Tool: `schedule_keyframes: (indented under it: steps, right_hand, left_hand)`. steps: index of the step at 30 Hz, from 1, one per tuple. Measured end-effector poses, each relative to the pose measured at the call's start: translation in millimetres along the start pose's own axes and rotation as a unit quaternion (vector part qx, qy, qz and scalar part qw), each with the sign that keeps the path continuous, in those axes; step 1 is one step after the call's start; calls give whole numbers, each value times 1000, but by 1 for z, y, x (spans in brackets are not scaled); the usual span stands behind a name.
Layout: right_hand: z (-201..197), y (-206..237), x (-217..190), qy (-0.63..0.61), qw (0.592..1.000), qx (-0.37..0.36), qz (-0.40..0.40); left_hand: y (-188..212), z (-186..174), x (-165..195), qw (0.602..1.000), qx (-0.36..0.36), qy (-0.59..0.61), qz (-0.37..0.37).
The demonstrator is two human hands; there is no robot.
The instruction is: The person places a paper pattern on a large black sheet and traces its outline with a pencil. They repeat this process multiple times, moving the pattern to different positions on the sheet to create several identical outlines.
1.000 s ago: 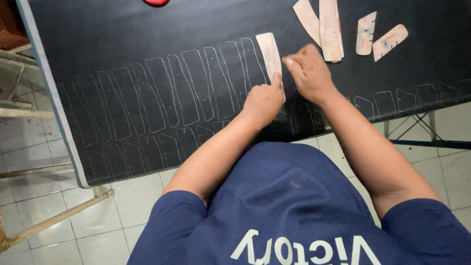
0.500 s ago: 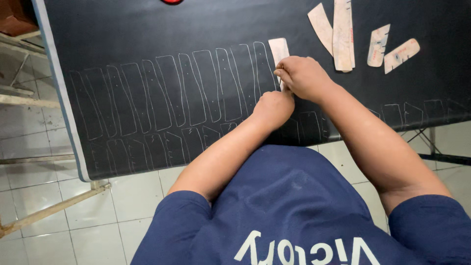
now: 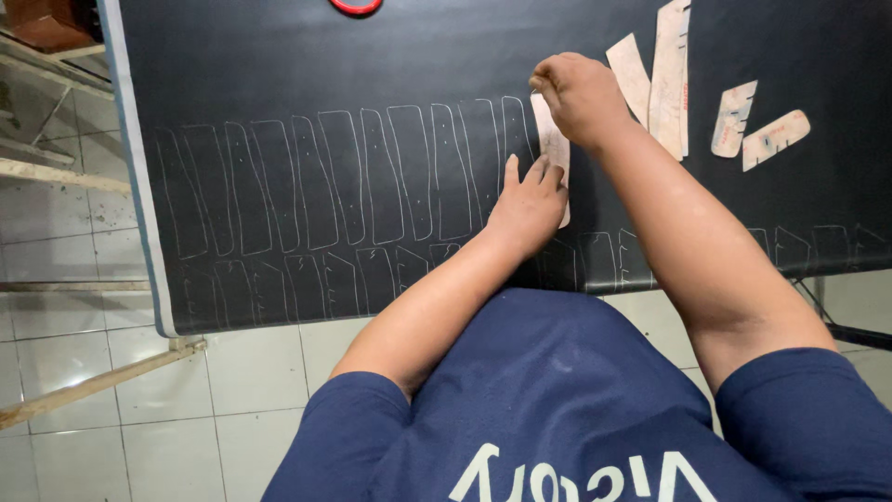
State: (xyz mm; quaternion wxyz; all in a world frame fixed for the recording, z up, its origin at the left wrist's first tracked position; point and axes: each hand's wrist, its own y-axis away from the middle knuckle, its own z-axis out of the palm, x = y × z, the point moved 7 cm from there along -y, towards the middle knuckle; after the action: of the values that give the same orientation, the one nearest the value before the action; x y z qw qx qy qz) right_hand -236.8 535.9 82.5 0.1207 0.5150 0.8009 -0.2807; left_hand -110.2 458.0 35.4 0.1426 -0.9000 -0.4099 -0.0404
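Left hand [image 3: 531, 200] on pale template [image 3: 554, 149]

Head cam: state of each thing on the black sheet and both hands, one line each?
cardboard template: flat on the sheet, pinned by both hands
left hand: pressing the template's lower part, fingers spread
right hand: closed at the template's top end; any tool hidden
black sheet: laid flat, row of traced outlines
spare templates: lying loose, untouched
red ring: at far edge, cut off
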Motion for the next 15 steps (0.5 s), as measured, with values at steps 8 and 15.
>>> schedule_keyframes:
  steps: [8, 15]
  right_hand:
    - [-19, 15, 26, 42, 999, 17, 24]
    - [-32, 37, 25, 16, 997, 36, 67]
  left_hand:
    - [-2, 2, -2, 1000, -13, 10, -3]
    - [-3, -2, -1, 999, -35, 22, -9]
